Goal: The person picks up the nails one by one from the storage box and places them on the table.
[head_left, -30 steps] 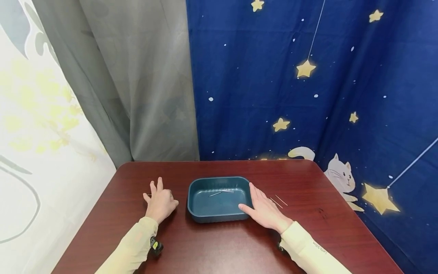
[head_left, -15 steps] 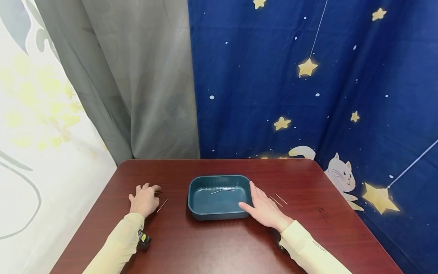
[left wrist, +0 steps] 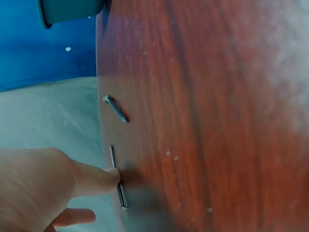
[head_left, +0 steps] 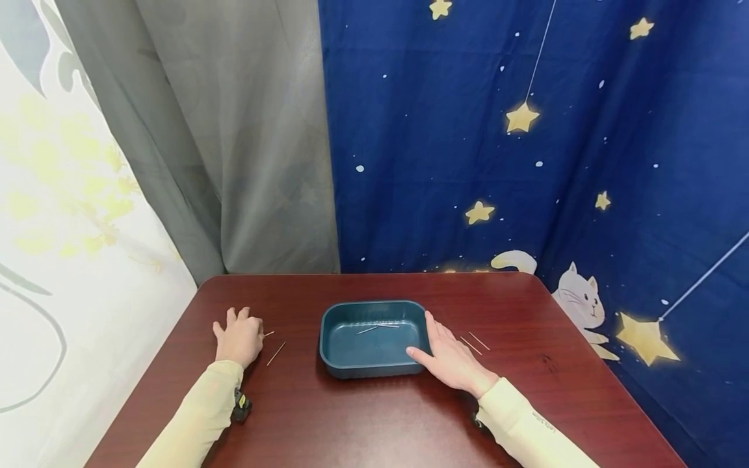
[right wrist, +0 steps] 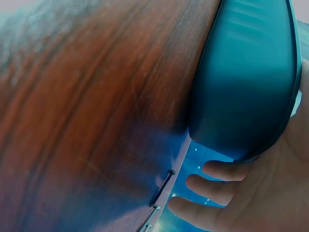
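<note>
My left hand (head_left: 240,339), at the left of the table, pinches a nail (left wrist: 121,195) at its middle, close over the tabletop; part of the grip is hidden behind the hand. Its other fingers stay spread. A second nail (head_left: 276,353) lies just right of this hand, its head showing in the left wrist view. My right hand (head_left: 455,361) rests with straight fingers along the right wall of a dark teal rectangular tub (head_left: 374,372), thumb over the rim. Two nails (head_left: 377,328) lie inside the tub.
Two more nails (head_left: 475,343) lie on the table beyond the right hand. The reddish-brown wooden table (head_left: 363,422) has a rounded far edge against grey and star-patterned blue curtains (head_left: 433,162). Pale curtain fabric (head_left: 88,292) hangs at the left.
My left hand has moved left, away from the tub, uncovering one nail and taking hold of another, which has turned slightly. My right hand and the tub have stayed put.
</note>
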{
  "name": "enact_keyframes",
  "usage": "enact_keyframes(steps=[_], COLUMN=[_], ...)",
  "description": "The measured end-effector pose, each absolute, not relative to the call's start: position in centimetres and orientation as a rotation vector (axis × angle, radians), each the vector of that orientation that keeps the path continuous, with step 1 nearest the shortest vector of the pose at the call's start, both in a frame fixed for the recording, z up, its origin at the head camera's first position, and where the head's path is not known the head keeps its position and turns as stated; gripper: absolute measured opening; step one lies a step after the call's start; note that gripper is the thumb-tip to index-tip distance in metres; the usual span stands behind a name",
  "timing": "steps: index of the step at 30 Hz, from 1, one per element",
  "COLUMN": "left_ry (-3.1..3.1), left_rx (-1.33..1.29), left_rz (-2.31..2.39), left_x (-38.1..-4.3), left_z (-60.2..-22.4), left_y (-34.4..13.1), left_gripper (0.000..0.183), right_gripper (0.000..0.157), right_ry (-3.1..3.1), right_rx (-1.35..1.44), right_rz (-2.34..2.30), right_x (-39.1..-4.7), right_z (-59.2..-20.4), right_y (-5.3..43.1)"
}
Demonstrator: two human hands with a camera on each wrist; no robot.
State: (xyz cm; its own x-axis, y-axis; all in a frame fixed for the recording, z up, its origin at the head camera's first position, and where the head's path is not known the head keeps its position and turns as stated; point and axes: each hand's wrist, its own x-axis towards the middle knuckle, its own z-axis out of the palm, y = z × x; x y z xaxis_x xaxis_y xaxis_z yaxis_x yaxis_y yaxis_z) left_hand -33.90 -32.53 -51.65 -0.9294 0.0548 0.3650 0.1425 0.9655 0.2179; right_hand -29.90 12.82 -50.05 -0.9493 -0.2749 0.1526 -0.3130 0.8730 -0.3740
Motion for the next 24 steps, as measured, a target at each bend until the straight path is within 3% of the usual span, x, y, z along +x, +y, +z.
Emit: enact_keyframes(steps=[17, 24], left_ry=[-2.925, -2.878], left_rx=[-0.13, -0.12], left_rz=[-0.351, -0.368], left_x=[-32.3, -32.1], left_z=[-50.9, -50.6], left_y=[-30.5, -29.8], left_gripper=[0.019, 0.012], right_gripper=[0.095, 0.095], right_ry=[-2.966, -2.967], right_rx=[0.47, 0.466], right_rz=[0.635, 0.628], right_x=[-30.1, -30.1], right_z=[-49.8, -50.1], right_y=[13.0, 13.0])
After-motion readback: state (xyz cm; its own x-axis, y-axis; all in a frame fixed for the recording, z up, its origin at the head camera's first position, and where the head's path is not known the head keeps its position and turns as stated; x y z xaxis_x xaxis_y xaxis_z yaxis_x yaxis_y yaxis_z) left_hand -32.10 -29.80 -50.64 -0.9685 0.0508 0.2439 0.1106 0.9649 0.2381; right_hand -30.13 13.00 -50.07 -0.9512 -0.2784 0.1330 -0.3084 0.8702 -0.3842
